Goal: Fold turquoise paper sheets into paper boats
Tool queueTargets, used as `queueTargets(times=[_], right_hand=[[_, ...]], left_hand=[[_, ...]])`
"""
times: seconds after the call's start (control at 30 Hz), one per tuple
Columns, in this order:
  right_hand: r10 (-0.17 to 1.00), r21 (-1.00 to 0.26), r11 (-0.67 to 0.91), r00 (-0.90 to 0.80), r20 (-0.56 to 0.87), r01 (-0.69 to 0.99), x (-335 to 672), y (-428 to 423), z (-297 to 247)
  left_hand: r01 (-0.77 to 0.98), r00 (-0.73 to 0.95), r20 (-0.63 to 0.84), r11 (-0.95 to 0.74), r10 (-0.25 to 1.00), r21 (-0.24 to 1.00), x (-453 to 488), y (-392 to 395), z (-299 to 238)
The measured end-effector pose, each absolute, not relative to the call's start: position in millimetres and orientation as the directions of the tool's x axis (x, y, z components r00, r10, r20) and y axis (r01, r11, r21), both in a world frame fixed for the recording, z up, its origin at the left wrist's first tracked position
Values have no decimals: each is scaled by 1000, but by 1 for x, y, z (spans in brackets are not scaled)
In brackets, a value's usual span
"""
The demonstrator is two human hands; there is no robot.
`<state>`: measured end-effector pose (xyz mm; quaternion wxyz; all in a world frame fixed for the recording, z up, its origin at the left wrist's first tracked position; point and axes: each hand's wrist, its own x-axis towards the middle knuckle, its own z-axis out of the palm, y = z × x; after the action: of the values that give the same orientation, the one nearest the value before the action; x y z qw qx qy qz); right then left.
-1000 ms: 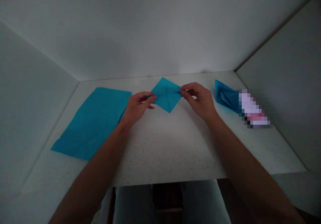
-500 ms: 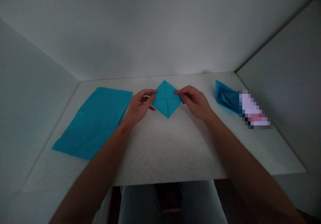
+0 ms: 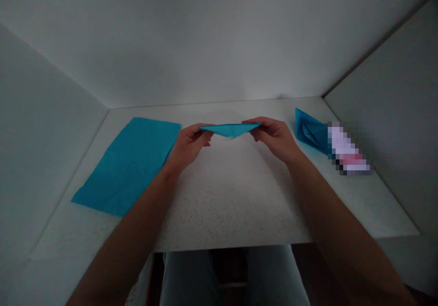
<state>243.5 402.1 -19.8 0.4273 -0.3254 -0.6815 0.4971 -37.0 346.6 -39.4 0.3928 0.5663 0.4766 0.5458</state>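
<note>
Between my two hands is a folded piece of blue paper [image 3: 232,129], now a long, flattened shape with a straight top edge and a shallow point facing me. My left hand [image 3: 192,142] pinches its left end between thumb and fingers. At the opposite end, my right hand [image 3: 273,137] grips the paper the same way, fingers behind and thumb in front. Both hands are just above the table, near its back. What lies behind the paper's top edge is hidden.
A large creased blue sheet [image 3: 126,164] lies on the left of the white table [image 3: 226,205], partly under my left forearm. To the right rests a folded blue paper shape [image 3: 310,132], against a pixelated pale object [image 3: 347,150]. A white wall [image 3: 219,41] rises behind.
The paper was an open diamond with cross creases facing me; it is now a narrow, wider shape. My hands have moved slightly apart, the right one outward, both still gripping it.
</note>
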Motion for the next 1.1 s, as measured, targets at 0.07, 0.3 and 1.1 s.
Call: queueTargets(times=[0.07, 0.3, 1.1], right_hand=[[869, -958, 283, -435, 237, 44, 242, 402, -20], [871, -981, 194, -458, 180, -17, 237, 404, -26], [853, -954, 297, -458, 249, 34, 235, 401, -33]], left_hand=[[160, -79, 272, -257, 959, 953, -36, 347, -38], [170, 69, 170, -180, 983, 969, -35, 344, -36], [55, 4, 117, -117, 993, 992, -33, 344, -41]])
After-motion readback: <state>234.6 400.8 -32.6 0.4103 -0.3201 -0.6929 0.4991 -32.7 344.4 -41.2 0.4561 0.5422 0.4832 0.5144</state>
